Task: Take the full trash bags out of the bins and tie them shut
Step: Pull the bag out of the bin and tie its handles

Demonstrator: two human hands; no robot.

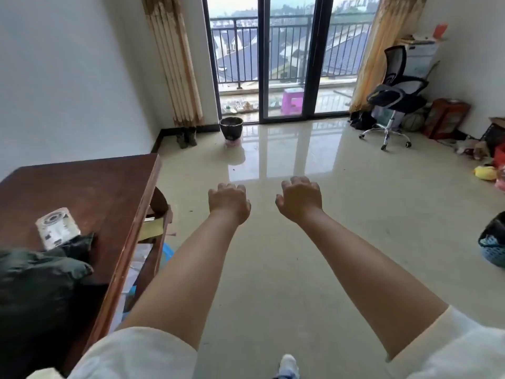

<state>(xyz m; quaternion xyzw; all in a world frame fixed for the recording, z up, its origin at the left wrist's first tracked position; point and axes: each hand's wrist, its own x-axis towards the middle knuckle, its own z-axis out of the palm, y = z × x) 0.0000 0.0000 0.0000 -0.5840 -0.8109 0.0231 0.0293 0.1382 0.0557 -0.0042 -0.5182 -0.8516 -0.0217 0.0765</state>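
RISK: bin [231, 128] by balcony door well apart from both hands, bag tearing or spilling if yanked out fast | second bin [493, 243] at right edge, possibly bagged, partly cut off | left hand [229, 199] loosely curled, holding nothing | right hand [300, 197] loosely curled, holding nothing, over bare floor [355, 214]

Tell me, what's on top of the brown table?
On the brown table lie a crumpled dark bag and a clear roll leaning on it. Whatever is under or inside the bag is hidden.
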